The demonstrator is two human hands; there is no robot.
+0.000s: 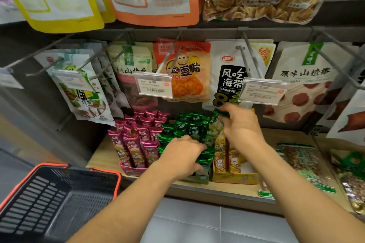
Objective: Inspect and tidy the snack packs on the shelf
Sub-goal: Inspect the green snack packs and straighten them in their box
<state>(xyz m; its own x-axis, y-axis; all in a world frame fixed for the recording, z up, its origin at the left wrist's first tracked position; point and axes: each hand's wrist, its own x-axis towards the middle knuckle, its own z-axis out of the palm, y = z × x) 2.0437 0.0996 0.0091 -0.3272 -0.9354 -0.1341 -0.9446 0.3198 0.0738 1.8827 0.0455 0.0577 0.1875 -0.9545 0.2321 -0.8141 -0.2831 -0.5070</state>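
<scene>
Wooden shelf (pixel 106 159): three open display boxes are set side by side, holding upright snack packs. Magenta packs (pixel 136 140) are stocked at left, green packs (pixel 189 126) in the middle, yellow packs (pixel 223 154) at right. The left hand (pixel 183 156) is laid palm-down on the front green packs, fingers curled over them. A single green pack (pixel 214 126) is pinched at its top by the right hand (pixel 240 122), raised above the row. A black shopping basket (pixel 55 201) is seen at lower left. Hanging bags are displayed on pegs above.
</scene>
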